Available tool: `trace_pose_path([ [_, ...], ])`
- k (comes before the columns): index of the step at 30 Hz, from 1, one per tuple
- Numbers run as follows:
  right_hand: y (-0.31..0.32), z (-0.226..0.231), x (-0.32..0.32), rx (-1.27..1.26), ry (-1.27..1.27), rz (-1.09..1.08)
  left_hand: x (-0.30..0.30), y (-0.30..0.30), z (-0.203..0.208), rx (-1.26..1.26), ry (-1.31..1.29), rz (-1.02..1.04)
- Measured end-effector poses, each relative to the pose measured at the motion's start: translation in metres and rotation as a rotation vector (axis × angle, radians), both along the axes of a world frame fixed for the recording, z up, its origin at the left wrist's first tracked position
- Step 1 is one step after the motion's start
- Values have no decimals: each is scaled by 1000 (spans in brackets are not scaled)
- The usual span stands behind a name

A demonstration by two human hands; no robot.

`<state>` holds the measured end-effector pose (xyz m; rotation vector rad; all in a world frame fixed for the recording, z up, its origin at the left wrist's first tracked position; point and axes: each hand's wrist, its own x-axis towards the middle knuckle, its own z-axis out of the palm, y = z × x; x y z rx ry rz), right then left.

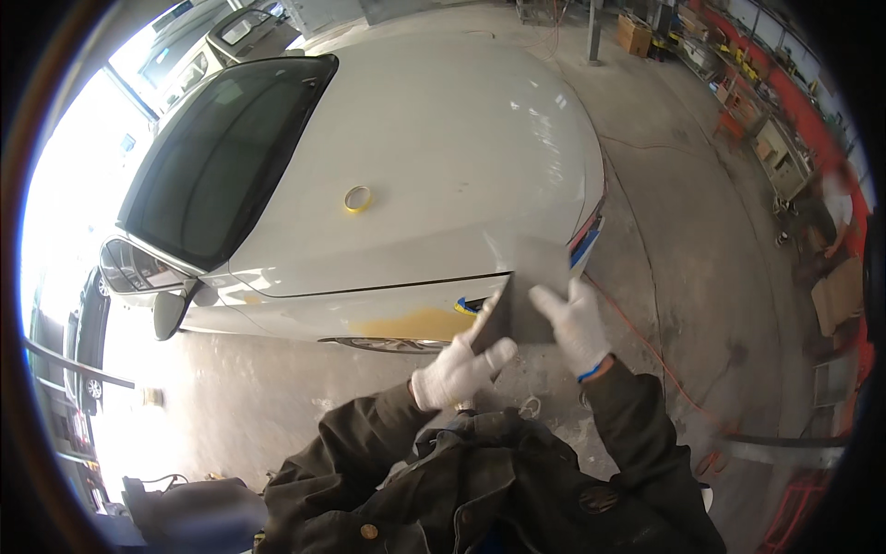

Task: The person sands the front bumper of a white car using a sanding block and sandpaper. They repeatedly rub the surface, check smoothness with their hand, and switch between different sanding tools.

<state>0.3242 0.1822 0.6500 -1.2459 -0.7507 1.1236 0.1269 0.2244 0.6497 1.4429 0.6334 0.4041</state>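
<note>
My left hand point(461, 371), in a white glove, is closed on a dark grey piece of sheet point(496, 321), stiff-looking and tilted upright. My right hand point(574, 325), also gloved, pinches a lighter grey sheet point(540, 277), smeared by motion. The sheets look like sandpaper, and I cannot tell whether they are one piece. Both hands are in front of the pale car's front corner. Beside the left hand, the fender carries a yellowish filler patch point(406, 323) and blue and yellow masking tape point(465, 306). A yellow tape roll point(354, 210) lies on the hood point(415, 120).
Below the fender shows a wheel point(388, 345); a side mirror point(170, 314) sticks out at left. An orange cable point(637, 328) runs over the concrete floor point(683, 240). Cluttered benches point(775, 157) line the right wall, where another person point(838, 212) is. More vehicles stand at left.
</note>
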Motion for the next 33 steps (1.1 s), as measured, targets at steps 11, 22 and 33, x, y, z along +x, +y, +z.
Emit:
trace_pose_path([
  [11, 3, 24, -28, 125, -167, 236, -11, 14, 6, -235, -98, -94],
  [22, 20, 21, 2, 131, -572, 313, -11, 31, -13, -145, 142, -183],
  [33, 12, -13, 2, 146, -340, -87, 24, 16, -12, 76, -178, 307],
])
